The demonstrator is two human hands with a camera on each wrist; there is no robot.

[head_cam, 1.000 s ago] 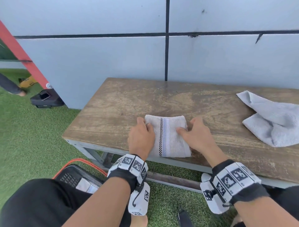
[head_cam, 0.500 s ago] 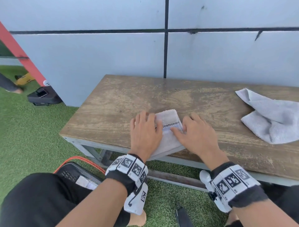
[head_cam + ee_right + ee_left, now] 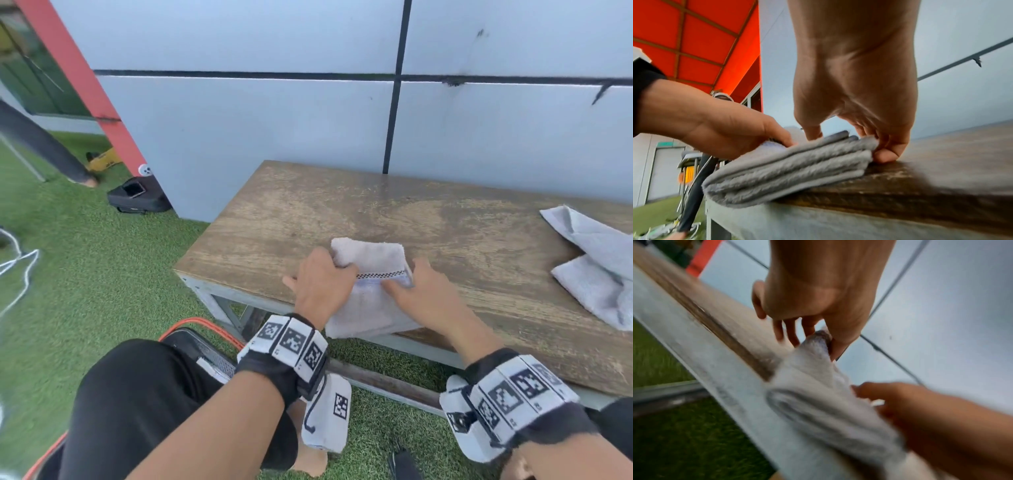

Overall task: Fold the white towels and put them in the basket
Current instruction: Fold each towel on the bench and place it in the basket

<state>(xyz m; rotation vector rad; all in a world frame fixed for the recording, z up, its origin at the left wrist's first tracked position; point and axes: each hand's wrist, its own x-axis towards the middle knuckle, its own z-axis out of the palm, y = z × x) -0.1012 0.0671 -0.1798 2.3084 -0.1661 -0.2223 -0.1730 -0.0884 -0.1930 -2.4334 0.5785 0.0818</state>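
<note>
At the near edge of the wooden bench (image 3: 308, 219), folded white towel (image 3: 371, 308) overhanging; left hand (image 3: 320, 284) and right hand (image 3: 423, 294) both pinching its sides.

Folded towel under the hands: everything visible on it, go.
The folded towel is white terry with a black-and-white checkered band, folded into several stacked layers. It lies at the wooden bench's near edge, overhanging slightly. The left hand pinches its left side; the right hand grips its right side.

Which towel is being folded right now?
On the weathered wooden bench, look at its near edge, where both hands meet. The small folded white towel there has a black-and-white checkered band; the loose white towel at the right end has none showing.
</note>
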